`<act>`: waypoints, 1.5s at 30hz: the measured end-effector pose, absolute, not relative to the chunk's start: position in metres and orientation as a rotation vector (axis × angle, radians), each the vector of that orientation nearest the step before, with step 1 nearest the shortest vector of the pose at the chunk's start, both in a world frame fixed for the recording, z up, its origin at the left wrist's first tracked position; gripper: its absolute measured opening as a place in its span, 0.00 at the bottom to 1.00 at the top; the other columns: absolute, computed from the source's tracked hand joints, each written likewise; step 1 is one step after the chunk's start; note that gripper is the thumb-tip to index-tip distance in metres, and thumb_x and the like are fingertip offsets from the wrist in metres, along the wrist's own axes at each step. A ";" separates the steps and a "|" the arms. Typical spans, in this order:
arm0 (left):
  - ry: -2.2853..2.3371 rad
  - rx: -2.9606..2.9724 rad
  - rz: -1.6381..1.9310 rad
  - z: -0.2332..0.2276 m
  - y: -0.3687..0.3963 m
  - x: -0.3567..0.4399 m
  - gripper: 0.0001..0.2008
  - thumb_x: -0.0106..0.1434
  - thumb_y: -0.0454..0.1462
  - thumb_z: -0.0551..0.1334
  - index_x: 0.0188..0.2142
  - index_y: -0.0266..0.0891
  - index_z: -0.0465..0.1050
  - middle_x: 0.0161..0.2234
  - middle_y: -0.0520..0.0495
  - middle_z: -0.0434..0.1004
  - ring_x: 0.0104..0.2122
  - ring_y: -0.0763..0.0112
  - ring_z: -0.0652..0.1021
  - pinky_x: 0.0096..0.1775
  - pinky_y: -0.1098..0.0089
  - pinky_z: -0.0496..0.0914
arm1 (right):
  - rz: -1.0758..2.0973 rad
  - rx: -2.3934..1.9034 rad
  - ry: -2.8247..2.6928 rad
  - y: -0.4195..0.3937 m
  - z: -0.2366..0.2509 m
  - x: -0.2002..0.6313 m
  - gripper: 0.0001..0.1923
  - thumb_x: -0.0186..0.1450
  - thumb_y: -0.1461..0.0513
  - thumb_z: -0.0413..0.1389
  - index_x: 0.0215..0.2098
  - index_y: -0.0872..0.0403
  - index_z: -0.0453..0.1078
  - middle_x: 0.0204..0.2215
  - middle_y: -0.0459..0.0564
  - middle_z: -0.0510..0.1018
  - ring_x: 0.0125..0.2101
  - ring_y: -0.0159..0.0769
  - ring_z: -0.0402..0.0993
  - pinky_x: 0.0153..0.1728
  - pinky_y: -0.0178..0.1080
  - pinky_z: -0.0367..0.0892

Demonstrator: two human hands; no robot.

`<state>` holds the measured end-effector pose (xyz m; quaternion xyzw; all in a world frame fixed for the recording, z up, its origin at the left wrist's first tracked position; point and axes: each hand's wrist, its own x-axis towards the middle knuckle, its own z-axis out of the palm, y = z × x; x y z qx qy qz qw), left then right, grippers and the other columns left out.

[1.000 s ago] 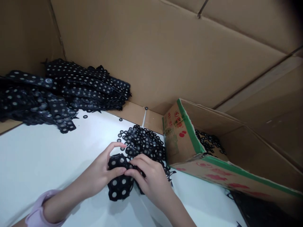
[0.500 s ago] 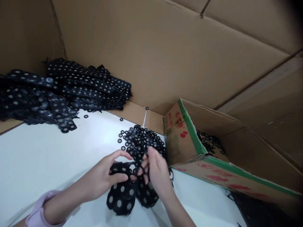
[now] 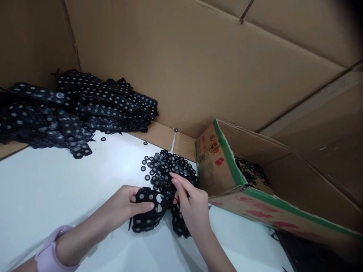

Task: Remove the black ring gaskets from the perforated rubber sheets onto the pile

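Both my hands hold a black rubber sheet punched with round holes [image 3: 147, 217] low over the white table [image 3: 56, 189]. My left hand [image 3: 124, 206] pinches its left part, thumb on top. My right hand [image 3: 191, 206] grips its right part, fingers pointing up and left. Just beyond my fingers lies a heap of small black rings [image 3: 170, 168].
A stack of black punched sheets [image 3: 70, 109] lies at the back left. An open cardboard box with green tape [image 3: 227, 166] stands at the right, black rings [image 3: 251, 172] inside it. Brown cardboard walls [image 3: 198, 68] close off the back and right.
My hands have pulled the sheet apart and turned it; it now lies flatter and wider between them. My right hand shifted right and up toward the heap of rings.
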<state>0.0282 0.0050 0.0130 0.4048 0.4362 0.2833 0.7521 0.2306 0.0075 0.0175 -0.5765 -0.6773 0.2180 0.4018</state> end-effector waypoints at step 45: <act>0.843 0.838 0.649 0.021 0.000 0.029 0.21 0.55 0.50 0.72 0.39 0.36 0.75 0.29 0.51 0.73 0.30 0.67 0.71 0.33 0.70 0.64 | 0.798 -1.411 -1.661 0.008 0.026 0.228 0.11 0.72 0.57 0.49 0.44 0.51 0.73 0.28 0.45 0.77 0.16 0.26 0.67 0.19 0.30 0.66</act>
